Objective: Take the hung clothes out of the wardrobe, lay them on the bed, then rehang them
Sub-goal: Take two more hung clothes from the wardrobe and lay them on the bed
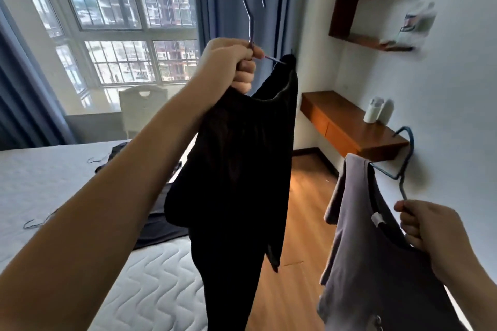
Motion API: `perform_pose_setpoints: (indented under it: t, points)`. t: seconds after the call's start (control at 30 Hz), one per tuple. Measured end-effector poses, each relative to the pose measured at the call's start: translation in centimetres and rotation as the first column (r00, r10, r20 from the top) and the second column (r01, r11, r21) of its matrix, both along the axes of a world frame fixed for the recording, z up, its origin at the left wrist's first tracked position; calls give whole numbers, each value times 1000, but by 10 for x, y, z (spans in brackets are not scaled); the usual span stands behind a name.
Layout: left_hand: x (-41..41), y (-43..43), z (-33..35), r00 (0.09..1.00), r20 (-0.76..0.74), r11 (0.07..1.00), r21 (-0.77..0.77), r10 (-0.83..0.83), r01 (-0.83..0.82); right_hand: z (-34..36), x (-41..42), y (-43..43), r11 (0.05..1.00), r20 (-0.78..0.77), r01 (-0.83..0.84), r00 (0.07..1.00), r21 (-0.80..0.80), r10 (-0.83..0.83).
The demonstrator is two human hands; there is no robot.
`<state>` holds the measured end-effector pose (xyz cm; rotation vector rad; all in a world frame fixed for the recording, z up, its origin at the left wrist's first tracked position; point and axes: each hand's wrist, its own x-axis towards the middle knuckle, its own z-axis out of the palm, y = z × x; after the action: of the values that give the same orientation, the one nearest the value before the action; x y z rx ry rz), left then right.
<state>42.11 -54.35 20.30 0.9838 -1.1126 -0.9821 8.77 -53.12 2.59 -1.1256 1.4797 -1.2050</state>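
My left hand (234, 63) is raised in the middle of the view, gripping a wire hanger (251, 2) by its neck. A black garment (236, 183) hangs from that hanger, long and limp. Low at the right, my right hand (427, 228) grips a blue hanger (403, 166) that carries a grey shirt (368, 244). On the white bed (67, 177) at the left lie more dark clothes (158, 220) and a loose wire hanger (37, 222). The wardrobe is out of view.
A large barred window (121, 21) with blue curtains fills the back. A white chair (142, 107) stands below it. A wooden wall desk (349, 126) with a white container (376, 110) and wall shelves (371, 8) are at the right. Wooden floor (301, 223) runs between bed and wall.
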Motion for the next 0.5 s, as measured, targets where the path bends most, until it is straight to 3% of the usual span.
perform_pose_setpoints:
  t: [0.27,0.5]
  points:
    - [28,-60,-88,981,-83,984,42,175,-172,-61,-4,-80,998,-91,-26,995,56,31]
    - [89,-46,-185,928,-43,924,117,371,-364,-101,45,-108,982,0,-64,998,178,65]
